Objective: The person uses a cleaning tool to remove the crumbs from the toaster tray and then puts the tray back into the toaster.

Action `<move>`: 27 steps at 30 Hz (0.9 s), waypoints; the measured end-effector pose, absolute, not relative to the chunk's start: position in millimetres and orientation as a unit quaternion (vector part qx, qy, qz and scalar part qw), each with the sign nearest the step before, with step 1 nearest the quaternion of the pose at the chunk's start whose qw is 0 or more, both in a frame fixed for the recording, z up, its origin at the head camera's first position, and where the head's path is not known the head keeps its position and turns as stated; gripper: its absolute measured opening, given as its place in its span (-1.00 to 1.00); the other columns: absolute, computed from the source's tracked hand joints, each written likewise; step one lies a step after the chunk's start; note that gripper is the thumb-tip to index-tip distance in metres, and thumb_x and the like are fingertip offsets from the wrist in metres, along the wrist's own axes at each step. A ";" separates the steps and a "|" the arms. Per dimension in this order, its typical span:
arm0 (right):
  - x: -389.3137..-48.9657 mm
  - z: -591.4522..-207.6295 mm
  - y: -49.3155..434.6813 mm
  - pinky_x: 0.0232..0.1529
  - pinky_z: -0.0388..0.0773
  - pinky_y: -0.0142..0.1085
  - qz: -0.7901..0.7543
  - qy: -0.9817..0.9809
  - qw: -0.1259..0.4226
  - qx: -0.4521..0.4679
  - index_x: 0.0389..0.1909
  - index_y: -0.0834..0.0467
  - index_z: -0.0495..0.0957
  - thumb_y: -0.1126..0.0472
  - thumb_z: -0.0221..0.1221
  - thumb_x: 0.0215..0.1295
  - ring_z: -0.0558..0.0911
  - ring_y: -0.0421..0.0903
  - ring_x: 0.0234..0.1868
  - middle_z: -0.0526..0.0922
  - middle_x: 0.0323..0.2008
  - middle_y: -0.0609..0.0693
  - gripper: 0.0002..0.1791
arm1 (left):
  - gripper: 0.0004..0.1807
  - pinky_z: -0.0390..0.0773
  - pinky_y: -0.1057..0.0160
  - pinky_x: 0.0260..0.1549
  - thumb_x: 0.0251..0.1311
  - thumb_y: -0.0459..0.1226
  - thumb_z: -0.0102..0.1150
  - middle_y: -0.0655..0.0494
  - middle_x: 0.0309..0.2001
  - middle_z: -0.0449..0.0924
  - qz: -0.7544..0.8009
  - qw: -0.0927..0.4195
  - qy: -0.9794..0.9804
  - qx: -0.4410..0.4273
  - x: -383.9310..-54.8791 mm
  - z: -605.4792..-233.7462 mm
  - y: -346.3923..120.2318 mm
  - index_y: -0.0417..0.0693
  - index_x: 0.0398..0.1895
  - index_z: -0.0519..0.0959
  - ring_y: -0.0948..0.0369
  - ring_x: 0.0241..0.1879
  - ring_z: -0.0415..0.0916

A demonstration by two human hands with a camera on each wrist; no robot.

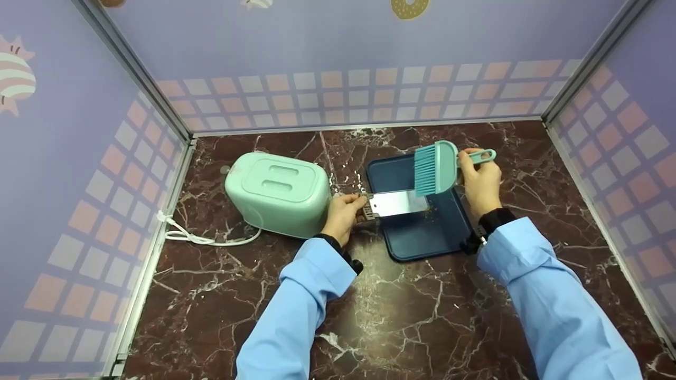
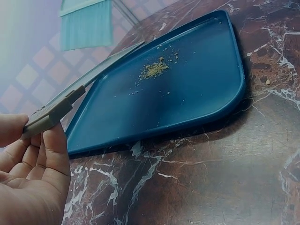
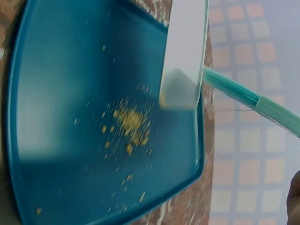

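My left hand (image 1: 343, 214) pinches the brown handle (image 2: 49, 117) of a flat metal scraper (image 1: 398, 203), thumb on top and fingers beneath. Its shiny rectangular blade (image 3: 183, 56) reaches over the dark blue tray (image 1: 422, 240). In my right hand (image 1: 481, 182) is the handle of a teal brush (image 1: 448, 166), its bristles (image 1: 425, 171) pointing left at the blade's far end. Yellowish crumbs (image 2: 154, 69) lie in a small heap on the tray, with several bits scattered around; the right wrist view shows the crumbs (image 3: 131, 123) just past the blade's end.
A mint-green toaster (image 1: 280, 192) with a closed top stands left of my left hand. Its white cord (image 1: 206, 240) runs to the left wall. Patterned walls (image 1: 343, 95) enclose the brown marbled tabletop (image 1: 401, 316) at the back and sides.
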State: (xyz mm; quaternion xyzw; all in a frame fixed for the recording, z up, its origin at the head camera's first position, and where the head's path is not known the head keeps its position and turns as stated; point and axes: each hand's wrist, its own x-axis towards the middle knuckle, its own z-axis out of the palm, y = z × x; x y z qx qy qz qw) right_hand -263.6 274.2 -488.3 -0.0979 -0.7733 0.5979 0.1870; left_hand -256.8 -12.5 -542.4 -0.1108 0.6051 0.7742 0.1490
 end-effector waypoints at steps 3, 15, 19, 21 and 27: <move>-263.1 -483.3 261.4 -0.57 0.43 -0.42 0.633 -0.749 0.178 -0.076 0.04 0.25 0.60 0.03 0.19 0.51 0.45 -0.21 -0.60 0.55 -0.53 -0.03 -0.64 | -0.61 0.65 0.37 -0.44 0.47 -0.39 0.12 -0.05 -0.22 0.59 0.774 0.151 0.604 -0.113 -256.5 -542.1 -11.8 -0.54 0.22 0.48 0.25 -0.39 0.59; -255.2 -476.9 225.5 -0.54 0.47 -0.41 0.721 -0.685 0.107 -0.011 0.04 0.31 0.57 0.16 0.14 0.55 0.48 -0.18 -0.60 0.61 -0.42 0.07 -0.72 | -0.56 0.64 0.36 -0.41 0.47 -0.35 0.14 -0.05 -0.19 0.61 0.764 0.155 0.616 -0.111 -255.5 -542.5 -11.2 -0.47 0.30 0.46 0.24 -0.35 0.58; -247.1 -469.9 217.3 -0.53 0.46 -0.40 0.727 -0.681 0.081 0.011 0.06 0.37 0.54 0.19 0.09 0.58 0.46 -0.14 -0.58 0.59 -0.41 0.12 -0.70 | -0.51 0.64 0.35 -0.39 0.48 -0.35 0.14 -0.04 -0.19 0.61 0.763 0.156 0.618 -0.111 -255.5 -543.5 -11.4 -0.46 0.36 0.40 0.25 -0.35 0.58; -242.2 -465.1 213.8 -0.52 0.46 -0.39 0.724 -0.686 0.068 0.017 0.06 0.36 0.55 0.19 0.09 0.58 0.46 -0.13 -0.57 0.58 -0.40 0.13 -0.71 | -0.55 0.64 0.33 -0.38 0.47 -0.35 0.14 -0.02 -0.20 0.59 0.762 0.154 0.619 -0.111 -255.7 -544.3 -10.9 -0.46 0.30 0.45 0.25 -0.36 0.56; -237.5 -463.1 209.6 -0.51 0.45 -0.37 0.705 -0.707 0.049 0.026 0.07 0.36 0.56 0.17 0.11 0.57 0.47 -0.11 -0.56 0.55 -0.48 0.10 -0.68 | -0.57 0.60 0.32 -0.37 0.46 -0.30 0.17 -0.10 0.00 0.57 0.747 0.149 0.639 -0.110 -255.5 -544.5 -10.6 -0.40 0.27 0.51 0.25 -0.31 0.51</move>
